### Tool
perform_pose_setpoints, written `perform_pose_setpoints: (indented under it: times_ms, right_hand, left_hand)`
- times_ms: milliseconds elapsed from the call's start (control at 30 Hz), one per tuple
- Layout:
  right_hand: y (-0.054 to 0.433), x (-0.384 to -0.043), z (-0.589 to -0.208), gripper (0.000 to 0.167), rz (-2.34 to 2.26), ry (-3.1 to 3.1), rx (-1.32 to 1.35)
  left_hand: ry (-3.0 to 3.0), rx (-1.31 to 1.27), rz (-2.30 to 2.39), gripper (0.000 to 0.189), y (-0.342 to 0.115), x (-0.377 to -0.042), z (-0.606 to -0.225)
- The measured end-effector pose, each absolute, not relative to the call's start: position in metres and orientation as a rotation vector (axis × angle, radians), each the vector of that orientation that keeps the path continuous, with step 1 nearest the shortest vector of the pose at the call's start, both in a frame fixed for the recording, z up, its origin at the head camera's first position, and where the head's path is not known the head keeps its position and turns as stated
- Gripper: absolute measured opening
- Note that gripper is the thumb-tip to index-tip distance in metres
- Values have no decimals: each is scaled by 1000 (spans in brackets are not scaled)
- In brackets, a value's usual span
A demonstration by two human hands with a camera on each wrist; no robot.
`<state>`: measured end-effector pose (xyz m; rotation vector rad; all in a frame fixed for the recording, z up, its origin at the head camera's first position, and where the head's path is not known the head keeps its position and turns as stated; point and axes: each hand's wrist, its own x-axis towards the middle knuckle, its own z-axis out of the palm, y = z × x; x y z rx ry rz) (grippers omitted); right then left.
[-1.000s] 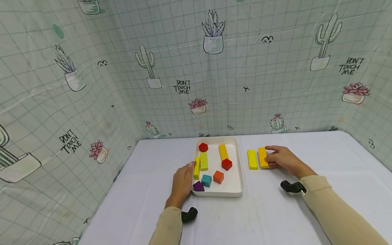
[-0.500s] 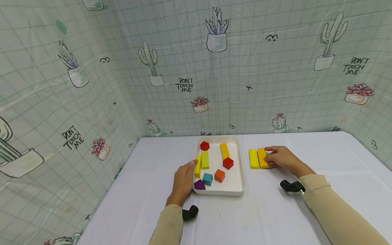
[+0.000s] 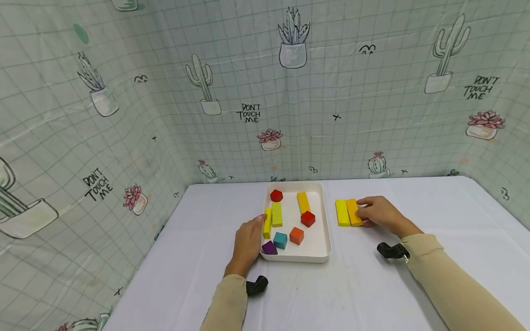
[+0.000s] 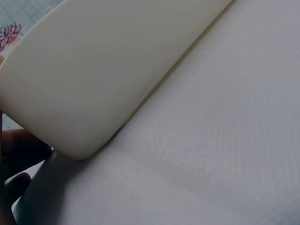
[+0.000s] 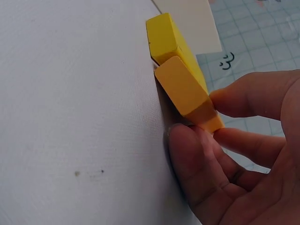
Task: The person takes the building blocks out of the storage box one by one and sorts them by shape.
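My right hand pinches a yellow-orange rectangular block by its right side, thumb low and fingertips higher. That block leans against a bright yellow block lying on the table; in the right wrist view, its hand-side edge is raised slightly. My left hand grips the left side of a white tray, fingers at the rim beside a narrow yellow block. In the left wrist view, the tray wall fills the upper left, and only dark parts of the fingers show.
Inside the tray are a lime block, a yellow-orange block, two red pieces, an orange cube, a teal cube and a purple piece. Patterned cloth hangs behind the white table.
The right hand has brought the yellow-orange block leftward, closing its gap to the bright yellow block. The left hand keeps its place at the tray. The head view has shifted slightly.
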<state>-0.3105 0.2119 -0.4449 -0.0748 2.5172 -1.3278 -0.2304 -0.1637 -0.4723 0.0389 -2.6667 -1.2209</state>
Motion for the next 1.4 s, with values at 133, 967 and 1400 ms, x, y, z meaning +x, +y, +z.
perform_pose_setpoints:
  times_ms: [133, 967, 1400]
  right_hand:
    - [211, -311, -445, 54, -1317, 2520, -60]
    - [200, -309, -431, 45, -1523, 2529, 5]
    - [177, -315, -423, 46, -1626, 2353, -108]
  left_hand:
    - [-2674, 45, -1220, 58, -164, -231, -472]
    - [-2672, 44, -1213, 58, -163, -230, -471]
    - [-2672, 45, -1220, 59, -164, -231, -472]
